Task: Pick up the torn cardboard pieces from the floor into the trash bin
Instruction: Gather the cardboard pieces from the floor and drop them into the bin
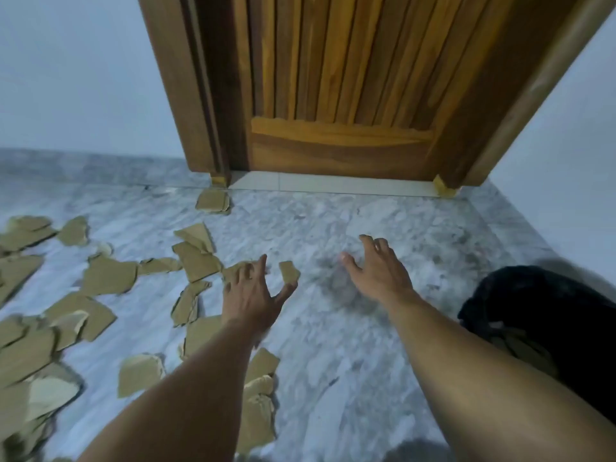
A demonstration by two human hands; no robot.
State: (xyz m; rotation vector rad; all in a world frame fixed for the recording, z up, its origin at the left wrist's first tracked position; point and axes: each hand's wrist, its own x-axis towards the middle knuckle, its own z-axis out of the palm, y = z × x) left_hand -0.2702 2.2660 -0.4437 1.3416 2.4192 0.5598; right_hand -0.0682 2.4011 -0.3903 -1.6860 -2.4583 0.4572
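Observation:
Several torn brown cardboard pieces (108,276) lie scattered over the left half of the grey marble floor. My left hand (250,293) reaches out over them with fingers spread, its fingertips above a piece (233,270); a small piece (288,271) lies just past its thumb. My right hand (378,268) hovers open over bare floor to the right, holding nothing. The trash bin (520,295), lined with a black bag, stands at the right edge, with cardboard pieces (520,345) inside it.
A closed wooden door (336,85) in its frame stands straight ahead, with one cardboard piece (212,200) at the frame's left foot. Pale walls flank the door on both sides. Marble floor (350,345) stretches between my arms.

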